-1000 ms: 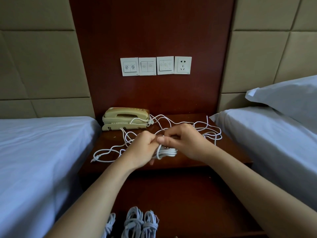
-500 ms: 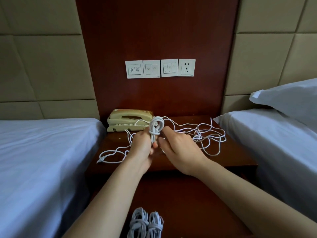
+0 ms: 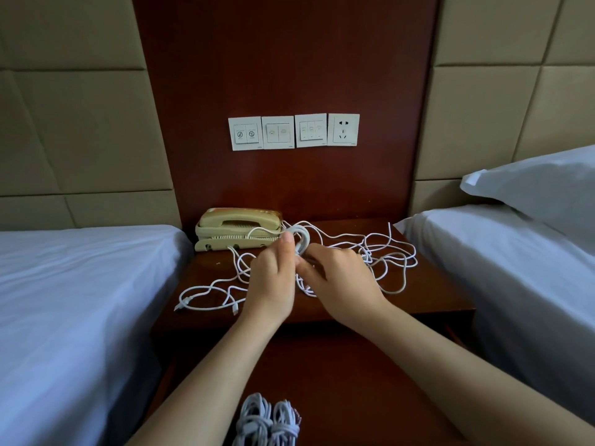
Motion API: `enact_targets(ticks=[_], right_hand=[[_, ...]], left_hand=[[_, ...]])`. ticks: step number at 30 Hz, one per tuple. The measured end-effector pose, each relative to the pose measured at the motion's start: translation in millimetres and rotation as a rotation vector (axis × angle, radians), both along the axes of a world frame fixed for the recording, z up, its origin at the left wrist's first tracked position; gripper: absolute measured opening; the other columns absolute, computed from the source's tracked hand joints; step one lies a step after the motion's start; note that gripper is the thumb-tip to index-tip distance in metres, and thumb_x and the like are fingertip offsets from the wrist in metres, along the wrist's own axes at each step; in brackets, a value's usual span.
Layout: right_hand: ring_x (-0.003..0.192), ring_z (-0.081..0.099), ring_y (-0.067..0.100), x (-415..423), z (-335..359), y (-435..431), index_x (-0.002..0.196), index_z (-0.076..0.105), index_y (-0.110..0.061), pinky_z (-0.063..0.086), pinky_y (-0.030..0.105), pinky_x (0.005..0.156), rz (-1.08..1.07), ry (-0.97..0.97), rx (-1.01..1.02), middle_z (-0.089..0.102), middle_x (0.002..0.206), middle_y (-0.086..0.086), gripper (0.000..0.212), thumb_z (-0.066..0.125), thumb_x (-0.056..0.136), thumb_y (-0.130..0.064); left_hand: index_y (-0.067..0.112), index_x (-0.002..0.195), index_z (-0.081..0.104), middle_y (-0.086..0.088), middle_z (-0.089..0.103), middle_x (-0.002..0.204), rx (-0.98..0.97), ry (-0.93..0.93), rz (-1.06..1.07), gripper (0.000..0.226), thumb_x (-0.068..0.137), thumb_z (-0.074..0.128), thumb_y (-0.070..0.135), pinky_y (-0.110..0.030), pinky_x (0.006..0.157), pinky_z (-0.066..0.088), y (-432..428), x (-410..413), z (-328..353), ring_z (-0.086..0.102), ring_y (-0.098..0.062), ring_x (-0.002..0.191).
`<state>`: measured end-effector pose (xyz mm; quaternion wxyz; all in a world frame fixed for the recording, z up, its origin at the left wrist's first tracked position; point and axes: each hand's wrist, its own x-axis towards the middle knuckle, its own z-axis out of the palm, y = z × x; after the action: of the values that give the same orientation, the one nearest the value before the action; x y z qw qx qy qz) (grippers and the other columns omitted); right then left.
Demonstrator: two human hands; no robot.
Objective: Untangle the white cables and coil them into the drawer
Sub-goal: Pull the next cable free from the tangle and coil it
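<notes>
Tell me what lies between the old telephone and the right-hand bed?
In the head view, loose white cables sprawl over the nightstand there, plus the coil the left hand grips.

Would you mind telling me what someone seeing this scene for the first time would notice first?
The two hands meeting mid-frame: the left hand grips a small white coil and the right hand sits close against it. Behind them, loose white cables sprawl in a tangle over the dark nightstand beside a beige telephone. Coiled bundles lie at the bottom edge.

No legible lettering; only two round pictograms (image 3: 240, 134) on the leftmost wall switch plate (image 3: 245, 122).
</notes>
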<state>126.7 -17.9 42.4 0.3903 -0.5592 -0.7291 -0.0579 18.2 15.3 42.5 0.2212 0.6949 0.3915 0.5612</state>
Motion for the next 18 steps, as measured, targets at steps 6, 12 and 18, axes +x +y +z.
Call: enact_targets(ticks=[6, 12, 18], right_hand=[[0.068, 0.058, 0.03, -4, 2, -5, 0.098, 0.06, -0.008, 0.048, 0.046, 0.061, 0.082, -0.059, 0.131, 0.058, 0.086, 0.006, 0.038, 0.031, 0.097, -0.032], [0.087, 0.058, 0.011, -2, 9, -12, 0.12, 0.058, -0.01, 0.047, 0.025, 0.077, 0.341, -0.001, 0.04, 0.063, 0.101, 0.001, 0.031, 0.059, 0.091, -0.019], [0.082, 0.058, 0.006, 4, 11, -9, 0.106, 0.062, -0.01, 0.045, 0.015, 0.07, 0.36, 0.001, 0.054, 0.066, 0.093, -0.003, 0.021, 0.061, 0.089, -0.02]], left_hand=[[0.01, 0.054, 0.058, -0.004, 0.054, 0.049, -0.246, -0.237, -0.073, 0.062, 0.101, 0.028, 0.036, -0.032, 0.054, 0.036, 12, -2, 3, 0.049, -0.021, 0.049], [0.018, 0.056, 0.069, 0.001, 0.067, 0.058, -0.47, -0.495, -0.1, 0.058, 0.099, 0.037, 0.038, -0.041, 0.075, 0.053, 12, -3, 7, 0.065, -0.025, 0.072], [0.012, 0.071, 0.059, -0.004, 0.06, 0.057, -0.642, -0.567, -0.205, 0.043, 0.099, 0.038, 0.036, -0.02, 0.044, 0.04, 7, -6, 10, 0.055, -0.017, 0.049]])
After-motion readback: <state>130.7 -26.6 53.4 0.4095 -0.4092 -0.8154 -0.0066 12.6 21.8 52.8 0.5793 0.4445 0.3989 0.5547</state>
